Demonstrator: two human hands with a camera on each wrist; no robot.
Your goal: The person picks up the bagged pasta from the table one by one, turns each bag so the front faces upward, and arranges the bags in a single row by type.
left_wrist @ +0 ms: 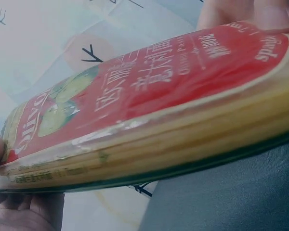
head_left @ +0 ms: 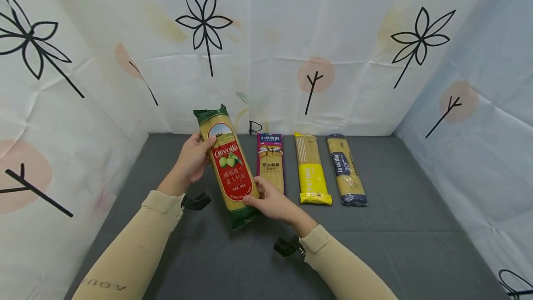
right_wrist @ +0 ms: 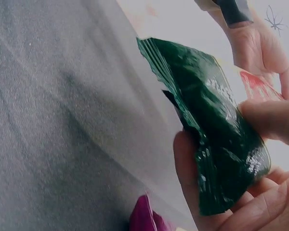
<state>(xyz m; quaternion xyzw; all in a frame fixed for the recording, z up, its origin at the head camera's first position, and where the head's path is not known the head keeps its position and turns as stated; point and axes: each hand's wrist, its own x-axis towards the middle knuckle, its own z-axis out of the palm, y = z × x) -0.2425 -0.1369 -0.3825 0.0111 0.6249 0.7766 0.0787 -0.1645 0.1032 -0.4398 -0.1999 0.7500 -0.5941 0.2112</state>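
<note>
Both hands hold a pack of spaghetti (head_left: 228, 163) with a red Olivoilà label and green ends, tilted above the dark table. My left hand (head_left: 192, 159) grips its upper left edge, thumb on the front. Lower down, my right hand (head_left: 275, 200) pinches the right edge near the green end, thumb on the front and fingers behind. The left wrist view shows the pack's red label (left_wrist: 149, 77) and side close up. In the right wrist view the crimped green end (right_wrist: 216, 125) lies between the right thumb and fingers.
A purple-topped pasta pack (head_left: 270, 161) lies just right of the held one, partly hidden by the right hand. Further right on the grey table (head_left: 399, 253) are a yellow pasta pack (head_left: 313, 170) and a blue-ended pack (head_left: 347, 170). Patterned cloth walls (head_left: 266, 50) surround the table's back and sides.
</note>
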